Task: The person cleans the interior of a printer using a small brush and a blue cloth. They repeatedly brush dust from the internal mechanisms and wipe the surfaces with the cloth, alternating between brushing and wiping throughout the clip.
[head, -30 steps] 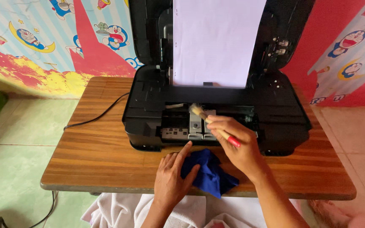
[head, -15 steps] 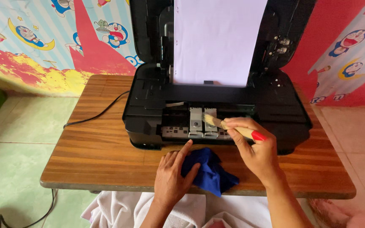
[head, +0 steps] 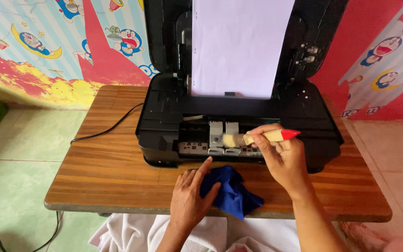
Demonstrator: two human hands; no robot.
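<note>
— That black inkjet printer [head: 239, 116] takes up most of the low wooden table [head: 99, 172], its lid up and a white sheet [head: 239, 46] standing in the rear feed. What worries you here?

— The open bay. The two grey ink cartridges [head: 224, 136] sit exposed in their carriage, and the brush is right on them. If the bristles are pushed hard, I think they could drive dust down into the works rather than lift it out, or nudge a cartridge loose in its seat. There is also the black power cable [head: 110, 126] trailing off the table's left edge; a snag on that could drag the whole machine.

— And the blue cloth [head: 232, 191]?

— It lies crumpled at the near edge of the table, just in front of the printer. The left hand [head: 190, 198] rests flat beside it, fingers spread, the fingertips lying on the cloth's edge, gripping nothing. It might slide off into the lap.

— Where is the brush exactly?

— The small paintbrush [head: 257, 137] is pinched in the right hand [head: 283, 161], fingers curled around the pale wooden handle. Its long axis runs nearly level, left to right across the printer's front. The bristles point left, touching the right-hand cartridge; the red-tipped end points right, tilted slightly upward.
</note>
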